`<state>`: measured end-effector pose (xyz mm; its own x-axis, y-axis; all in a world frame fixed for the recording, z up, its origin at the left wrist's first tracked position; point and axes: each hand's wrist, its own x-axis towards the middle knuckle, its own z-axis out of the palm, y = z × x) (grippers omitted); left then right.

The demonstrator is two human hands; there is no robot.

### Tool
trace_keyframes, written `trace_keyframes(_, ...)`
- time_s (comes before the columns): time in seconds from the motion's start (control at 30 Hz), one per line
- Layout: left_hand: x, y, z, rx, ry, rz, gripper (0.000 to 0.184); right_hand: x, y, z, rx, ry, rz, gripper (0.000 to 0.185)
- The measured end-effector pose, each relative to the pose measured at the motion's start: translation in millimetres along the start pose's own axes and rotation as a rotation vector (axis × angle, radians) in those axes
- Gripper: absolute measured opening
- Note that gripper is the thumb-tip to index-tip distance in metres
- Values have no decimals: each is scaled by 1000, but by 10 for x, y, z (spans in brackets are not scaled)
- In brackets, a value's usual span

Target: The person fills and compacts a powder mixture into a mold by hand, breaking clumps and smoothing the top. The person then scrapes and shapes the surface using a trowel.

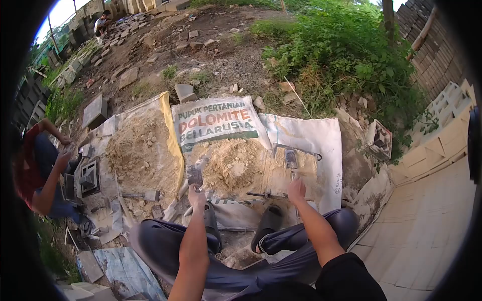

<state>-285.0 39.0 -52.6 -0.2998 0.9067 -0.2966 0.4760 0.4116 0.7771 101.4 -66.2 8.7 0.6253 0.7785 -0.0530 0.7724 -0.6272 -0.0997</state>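
My right hand (297, 189) is closed round the handle of a small trowel (290, 159), its blade pointing away from me over a layer of pale, sandy material. A heap of the same crumbly material (235, 168) lies between my hands, on flattened sacks. My left hand (197, 195) has its fingers curled at the heap's left side, near a dark grey patch or slab (195, 174); what it holds, if anything, I cannot make out. A dark bar-like tool (266, 194) lies across the near edge of the heap.
A person (47, 170) sits at the left by a square mould (90, 176). A second heap (145, 148) lies on the left sack, with a hammer-like tool (145, 195) below it. Pale blocks (427, 165) line the right side; bushes (346, 55) grow behind.
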Motion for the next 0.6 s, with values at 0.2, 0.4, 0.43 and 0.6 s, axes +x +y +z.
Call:
trace_keyframes(0.2, 332, -59, -7, -37, 52, 9, 51, -260, -1053, -352, 549, 129, -391, 25)
trace_keyframes(0.4, 287, -398, -228, 98, 17, -96, 61, -963, -2107, 226, 576, -347, -487, 26)
trace_keyframes(0.43, 254, -414, -304, 107, 19, -93, 61, -1100, -2151, 415, 585, -349, -483, 26)
trace_keyframes(0.6, 407, -433, -339, -133, 66, -52, 63, -1502, -1976, 1111, 484, -87, -510, 30)
